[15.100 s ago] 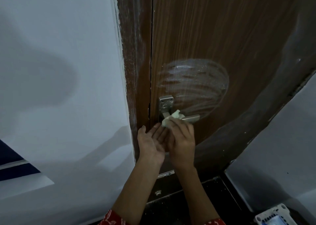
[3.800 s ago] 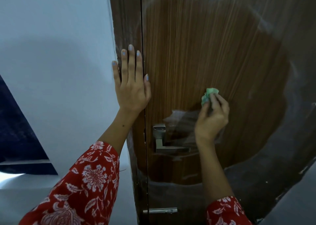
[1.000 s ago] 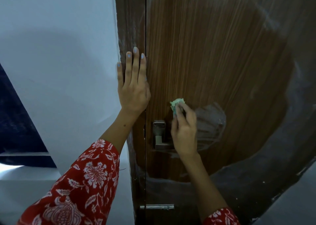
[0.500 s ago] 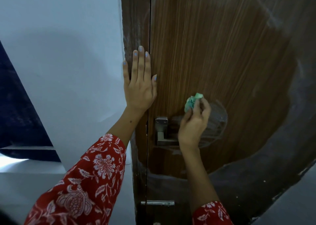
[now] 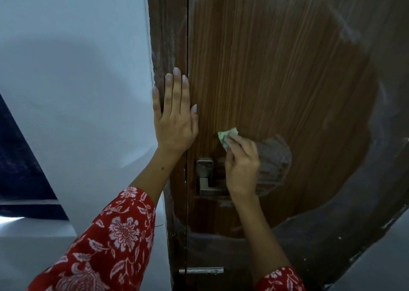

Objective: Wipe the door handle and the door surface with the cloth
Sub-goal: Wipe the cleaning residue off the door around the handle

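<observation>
Cloth [image 5: 226, 137] sits bunched in the right hand [image 5: 242, 165], fingers curled round it, mid-frame against the door [image 5: 276, 80]; the hazy patch [image 5: 274, 160] lies just right. Left hand [image 5: 174, 116] is flat, holding nothing.

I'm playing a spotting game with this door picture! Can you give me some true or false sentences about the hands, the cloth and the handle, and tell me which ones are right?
1. The right hand holds a green cloth against the door. True.
2. The left hand grips the door handle. False: it lies flat, fingers straight, on the door frame above the handle.
3. The cloth is above the handle. True.
4. A cloudy smear shows on the door beside the right hand. True.
5. The sleeves are plain blue. False: the sleeve is red with white flowers.
</observation>
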A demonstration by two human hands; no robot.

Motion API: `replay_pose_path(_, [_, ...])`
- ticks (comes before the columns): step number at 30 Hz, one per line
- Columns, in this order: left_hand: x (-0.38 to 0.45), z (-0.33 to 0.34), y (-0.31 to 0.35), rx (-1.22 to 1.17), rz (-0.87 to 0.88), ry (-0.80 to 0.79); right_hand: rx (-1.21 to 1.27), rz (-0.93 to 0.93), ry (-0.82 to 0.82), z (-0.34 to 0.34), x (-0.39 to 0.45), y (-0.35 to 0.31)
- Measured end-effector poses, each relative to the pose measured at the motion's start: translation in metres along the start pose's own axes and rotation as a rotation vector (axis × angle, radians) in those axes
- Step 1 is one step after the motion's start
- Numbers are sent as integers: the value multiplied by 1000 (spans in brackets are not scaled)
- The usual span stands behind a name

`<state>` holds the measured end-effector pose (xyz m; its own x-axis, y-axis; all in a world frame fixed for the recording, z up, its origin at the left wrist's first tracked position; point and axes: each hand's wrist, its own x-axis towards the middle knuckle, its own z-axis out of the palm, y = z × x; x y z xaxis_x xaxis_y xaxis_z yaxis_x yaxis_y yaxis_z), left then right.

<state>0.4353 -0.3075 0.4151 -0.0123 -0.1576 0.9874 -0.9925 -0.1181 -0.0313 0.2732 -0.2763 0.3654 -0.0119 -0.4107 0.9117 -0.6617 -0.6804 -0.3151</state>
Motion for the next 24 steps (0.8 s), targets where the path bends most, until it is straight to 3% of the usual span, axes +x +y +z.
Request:
replay_pose_path(5, [1, -1, 1, 2, -2, 11, -3, 207, 193, -8, 11, 11])
replay_pose_path(9, [0, -1, -1, 7, 11, -1, -19, -8, 18, 2, 1, 2])
replay_pose_path(11, [0, -1, -1, 20, 16, -2, -47, -2, -19, -3, -6, 11])
replay_pose_path(16, [1, -1, 0, 34, 24, 1, -16, 220, 264, -16, 15, 22])
replay_pose_path(21, [-1, -1, -1, 22, 12, -12, -14, 41, 20, -9, 3, 14])
replay_pose_path(24, [0, -2, 1, 7, 16, -13, -49, 185, 101, -22, -2, 35])
